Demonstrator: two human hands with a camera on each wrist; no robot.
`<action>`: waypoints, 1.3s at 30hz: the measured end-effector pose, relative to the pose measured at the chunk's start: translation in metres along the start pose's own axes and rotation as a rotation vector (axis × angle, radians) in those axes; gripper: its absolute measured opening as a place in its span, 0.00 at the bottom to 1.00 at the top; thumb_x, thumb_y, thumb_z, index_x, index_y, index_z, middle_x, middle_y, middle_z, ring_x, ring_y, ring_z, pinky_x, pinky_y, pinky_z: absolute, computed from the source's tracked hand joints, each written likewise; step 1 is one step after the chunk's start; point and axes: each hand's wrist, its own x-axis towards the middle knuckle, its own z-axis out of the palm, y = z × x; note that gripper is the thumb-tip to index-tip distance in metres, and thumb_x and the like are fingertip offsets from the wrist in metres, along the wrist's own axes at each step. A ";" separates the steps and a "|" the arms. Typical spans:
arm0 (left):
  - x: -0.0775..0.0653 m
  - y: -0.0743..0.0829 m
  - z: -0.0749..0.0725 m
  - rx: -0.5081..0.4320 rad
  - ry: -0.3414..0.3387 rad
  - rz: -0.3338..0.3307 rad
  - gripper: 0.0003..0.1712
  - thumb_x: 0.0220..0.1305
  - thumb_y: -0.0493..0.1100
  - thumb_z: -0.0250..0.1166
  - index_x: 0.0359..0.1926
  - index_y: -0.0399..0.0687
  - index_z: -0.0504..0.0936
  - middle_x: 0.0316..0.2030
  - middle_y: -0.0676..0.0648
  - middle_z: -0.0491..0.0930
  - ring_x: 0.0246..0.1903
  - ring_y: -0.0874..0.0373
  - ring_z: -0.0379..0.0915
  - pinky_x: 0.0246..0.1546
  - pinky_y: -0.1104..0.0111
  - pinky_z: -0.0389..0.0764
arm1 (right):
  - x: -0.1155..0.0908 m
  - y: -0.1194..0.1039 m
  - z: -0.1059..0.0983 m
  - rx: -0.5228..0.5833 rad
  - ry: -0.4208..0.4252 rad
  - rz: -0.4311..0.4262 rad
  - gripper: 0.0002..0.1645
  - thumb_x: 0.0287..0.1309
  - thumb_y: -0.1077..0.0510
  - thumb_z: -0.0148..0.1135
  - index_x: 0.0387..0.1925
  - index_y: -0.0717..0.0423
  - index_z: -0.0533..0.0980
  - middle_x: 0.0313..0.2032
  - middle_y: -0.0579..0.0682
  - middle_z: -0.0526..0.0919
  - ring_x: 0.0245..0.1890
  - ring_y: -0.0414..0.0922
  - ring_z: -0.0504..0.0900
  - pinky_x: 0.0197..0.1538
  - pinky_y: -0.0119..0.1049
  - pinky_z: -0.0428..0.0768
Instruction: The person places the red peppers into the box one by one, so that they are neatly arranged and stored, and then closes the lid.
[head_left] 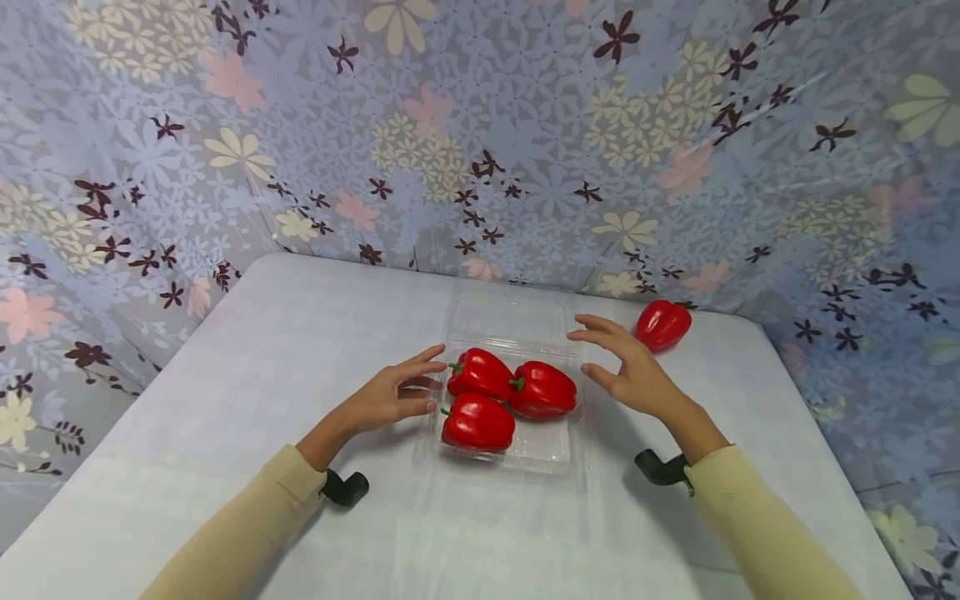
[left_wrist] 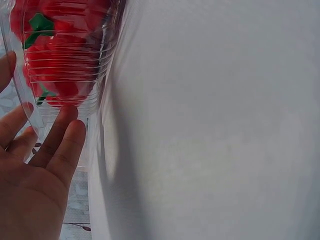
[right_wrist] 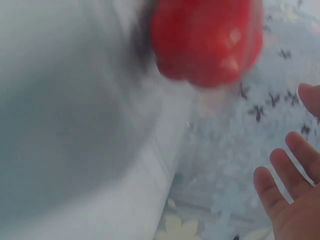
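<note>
Peppers (head_left: 483, 375) in a clear box (head_left: 553, 446) lie between left grip (head_left: 392, 395) and right grip (head_left: 632, 371), both loosely spread, empty.

The person wears a long, plain, pale yellow-beige fabric left sleeve (head_left: 232, 533) and a matching long right sleeve (head_left: 768, 525), creased lightly, the left one finished with a cuff (head_left: 296, 479) marked off by a faint seam line. By each wrist sits a small, blackish, smooth attachment, rounded and bent like an elbow, the left attachment (head_left: 348, 490) and the right attachment (head_left: 660, 468) much alike in shape; the left fingers (left_wrist: 67, 152) and right fingers (right_wrist: 270, 192) are bare.
</note>
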 end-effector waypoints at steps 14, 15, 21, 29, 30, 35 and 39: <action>0.000 -0.001 0.000 -0.004 0.002 -0.017 0.38 0.64 0.37 0.66 0.73 0.40 0.63 0.78 0.43 0.52 0.64 0.40 0.73 0.65 0.49 0.75 | 0.002 0.068 -0.039 -0.124 0.197 0.199 0.27 0.57 0.71 0.62 0.60 0.61 0.75 0.67 0.68 0.68 0.68 0.71 0.62 0.62 0.77 0.63; 0.001 -0.001 0.000 -0.001 0.003 -0.017 0.39 0.64 0.37 0.66 0.73 0.40 0.63 0.78 0.42 0.52 0.64 0.40 0.73 0.65 0.49 0.75 | 0.000 0.072 -0.041 -0.134 0.195 0.230 0.27 0.58 0.71 0.61 0.61 0.61 0.74 0.67 0.68 0.67 0.68 0.72 0.62 0.62 0.77 0.63; 0.002 -0.001 0.000 -0.003 0.000 -0.008 0.39 0.63 0.36 0.65 0.73 0.39 0.62 0.78 0.41 0.52 0.63 0.39 0.73 0.64 0.48 0.75 | -0.007 0.092 -0.043 -0.213 0.236 0.371 0.29 0.57 0.70 0.59 0.62 0.64 0.71 0.68 0.71 0.64 0.65 0.75 0.61 0.60 0.77 0.66; 0.000 -0.001 0.000 -0.006 -0.002 -0.008 0.37 0.64 0.37 0.66 0.72 0.39 0.65 0.78 0.42 0.51 0.64 0.40 0.73 0.65 0.50 0.75 | -0.004 0.111 -0.040 -0.294 0.191 0.625 0.37 0.64 0.55 0.57 0.72 0.60 0.60 0.75 0.71 0.46 0.71 0.75 0.51 0.63 0.77 0.63; -0.001 0.000 0.000 -0.005 -0.004 -0.004 0.36 0.64 0.37 0.65 0.72 0.38 0.65 0.78 0.41 0.51 0.64 0.40 0.73 0.65 0.50 0.75 | -0.002 0.112 -0.039 -0.313 0.172 0.635 0.39 0.64 0.53 0.58 0.72 0.60 0.59 0.75 0.71 0.46 0.70 0.76 0.51 0.62 0.78 0.64; -0.001 0.000 -0.001 -0.007 0.000 -0.006 0.36 0.64 0.37 0.65 0.71 0.38 0.65 0.78 0.41 0.51 0.64 0.40 0.73 0.65 0.50 0.75 | 0.004 0.118 -0.032 -0.390 0.087 0.672 0.44 0.64 0.45 0.59 0.73 0.60 0.56 0.71 0.74 0.50 0.67 0.77 0.55 0.60 0.76 0.69; -0.001 -0.001 -0.001 -0.010 0.002 -0.014 0.37 0.64 0.37 0.66 0.72 0.40 0.65 0.78 0.42 0.51 0.64 0.40 0.73 0.65 0.50 0.75 | 0.007 0.118 -0.027 -0.388 0.098 0.705 0.43 0.62 0.47 0.62 0.72 0.58 0.57 0.71 0.73 0.53 0.67 0.76 0.56 0.60 0.75 0.69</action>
